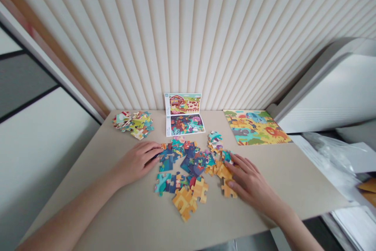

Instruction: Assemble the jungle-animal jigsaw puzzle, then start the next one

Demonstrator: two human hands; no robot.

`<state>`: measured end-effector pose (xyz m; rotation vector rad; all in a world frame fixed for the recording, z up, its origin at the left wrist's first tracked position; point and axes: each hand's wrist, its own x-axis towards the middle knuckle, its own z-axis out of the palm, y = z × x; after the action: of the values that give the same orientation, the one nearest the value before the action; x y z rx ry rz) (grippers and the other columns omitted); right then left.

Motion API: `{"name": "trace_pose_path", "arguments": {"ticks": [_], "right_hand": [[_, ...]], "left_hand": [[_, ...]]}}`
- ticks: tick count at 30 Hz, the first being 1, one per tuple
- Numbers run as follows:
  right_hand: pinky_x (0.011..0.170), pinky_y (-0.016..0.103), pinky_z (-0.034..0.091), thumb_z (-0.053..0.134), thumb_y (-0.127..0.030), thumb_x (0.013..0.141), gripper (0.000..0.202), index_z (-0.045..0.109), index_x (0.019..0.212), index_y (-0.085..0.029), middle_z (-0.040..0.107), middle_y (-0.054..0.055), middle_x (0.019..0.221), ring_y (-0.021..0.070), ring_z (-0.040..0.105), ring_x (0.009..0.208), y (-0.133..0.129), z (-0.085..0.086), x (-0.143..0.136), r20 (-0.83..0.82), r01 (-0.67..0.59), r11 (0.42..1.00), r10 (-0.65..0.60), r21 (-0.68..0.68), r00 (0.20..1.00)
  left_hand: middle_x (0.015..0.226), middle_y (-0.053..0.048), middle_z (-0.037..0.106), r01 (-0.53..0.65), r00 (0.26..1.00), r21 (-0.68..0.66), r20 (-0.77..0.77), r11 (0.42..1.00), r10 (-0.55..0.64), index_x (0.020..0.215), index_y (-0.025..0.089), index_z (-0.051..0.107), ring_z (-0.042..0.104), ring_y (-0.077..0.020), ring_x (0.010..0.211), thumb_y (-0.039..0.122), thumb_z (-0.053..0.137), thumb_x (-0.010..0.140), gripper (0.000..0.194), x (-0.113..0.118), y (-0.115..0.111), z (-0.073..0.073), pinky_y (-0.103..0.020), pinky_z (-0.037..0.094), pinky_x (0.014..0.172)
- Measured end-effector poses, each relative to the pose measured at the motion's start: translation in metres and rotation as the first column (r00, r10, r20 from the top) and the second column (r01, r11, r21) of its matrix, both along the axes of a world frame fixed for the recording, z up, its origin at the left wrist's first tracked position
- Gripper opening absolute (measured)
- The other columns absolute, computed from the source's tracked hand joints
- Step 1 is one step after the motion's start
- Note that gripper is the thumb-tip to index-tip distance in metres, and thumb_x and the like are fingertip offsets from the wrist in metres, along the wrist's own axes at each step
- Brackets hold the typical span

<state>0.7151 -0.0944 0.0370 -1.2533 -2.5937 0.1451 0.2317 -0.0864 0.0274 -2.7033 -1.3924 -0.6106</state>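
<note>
Puzzle pieces [195,165] strew the worktop [132,215] — left hand [142,161] touching some, grip unclear — right hand [251,178] loosely spread over others.

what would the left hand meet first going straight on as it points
Most likely the pile of dark-blue, multicoloured jigsaw pieces just ahead of the left hand, though depth is unclear.

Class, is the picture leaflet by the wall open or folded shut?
Open: its farm page and darker page both show, meeting at a fold.
</note>
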Motion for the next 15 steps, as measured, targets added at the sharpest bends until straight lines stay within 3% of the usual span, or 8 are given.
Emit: {"name": "trace_pose_path", "arguments": {"ticks": [5, 9, 11, 13, 15], "right_hand": [[0.124, 0.060, 0.038, 0.058, -0.044, 0.104, 0.056, 0.052, 0.158, -0.029, 0.046, 0.012, 0.166, 0.0340, 0.042, 0.154, -0.014, -0.009, 0.008, -0.003, 0.105, 0.992, -0.105, 0.071, 0.994], [0.114, 0.054, 0.051, 0.061, -0.047, 0.103, 0.051, 0.058, 0.151, -0.031, 0.059, 0.012, 0.153, 0.0338, 0.056, 0.141, -0.030, -0.008, -0.004, -0.014, 0.116, 0.992, -0.115, 0.054, 0.993], [0.107, 0.053, 0.057, 0.064, -0.050, 0.101, 0.053, 0.059, 0.150, -0.030, 0.061, 0.013, 0.148, 0.0350, 0.062, 0.133, -0.037, -0.010, -0.013, -0.023, 0.144, 0.988, -0.143, 0.054, 0.989], [0.107, 0.052, 0.058, 0.063, -0.047, 0.102, 0.054, 0.056, 0.153, -0.029, 0.063, 0.013, 0.146, 0.0343, 0.063, 0.131, -0.043, -0.014, -0.021, -0.059, 0.153, 0.986, -0.150, 0.058, 0.987], [0.109, 0.048, 0.058, 0.061, -0.040, 0.104, 0.054, 0.051, 0.157, -0.030, 0.065, 0.012, 0.143, 0.0313, 0.065, 0.130, -0.046, -0.017, -0.025, -0.100, 0.113, 0.993, -0.108, 0.047, 0.989]], "left_hand": [[0.129, -0.009, 0.070, -0.001, 1.000, 0.026, 0.006, 1.000, 0.001, 0.131, 0.024, 0.070, 0.065, -0.0245, 0.121, 0.029, 0.055, 0.106, 0.030, 0.001, 0.002, 0.003, -0.043, 0.051, 0.110], [0.130, -0.010, 0.070, 0.052, 0.999, 0.057, 0.002, 0.997, -0.052, 0.134, 0.024, 0.068, 0.062, -0.0262, 0.126, 0.032, 0.057, 0.105, 0.032, 0.016, -0.010, 0.020, -0.046, 0.048, 0.113], [0.128, -0.011, 0.071, 0.169, 0.986, 0.012, -0.012, 0.986, -0.169, 0.135, 0.024, 0.067, 0.063, -0.0273, 0.125, 0.039, 0.062, 0.103, 0.036, 0.033, -0.024, 0.029, -0.047, 0.046, 0.113], [0.126, -0.011, 0.072, 0.360, 0.932, -0.053, -0.028, 0.931, -0.362, 0.138, 0.022, 0.064, 0.064, -0.0291, 0.120, 0.054, 0.066, 0.099, 0.050, 0.056, -0.040, 0.035, -0.049, 0.046, 0.111], [0.129, -0.013, 0.072, 0.451, 0.890, -0.086, -0.026, 0.888, -0.455, 0.142, 0.019, 0.061, 0.064, -0.0302, 0.119, 0.062, 0.070, 0.094, 0.066, 0.078, -0.053, 0.035, -0.049, 0.047, 0.108]]}}
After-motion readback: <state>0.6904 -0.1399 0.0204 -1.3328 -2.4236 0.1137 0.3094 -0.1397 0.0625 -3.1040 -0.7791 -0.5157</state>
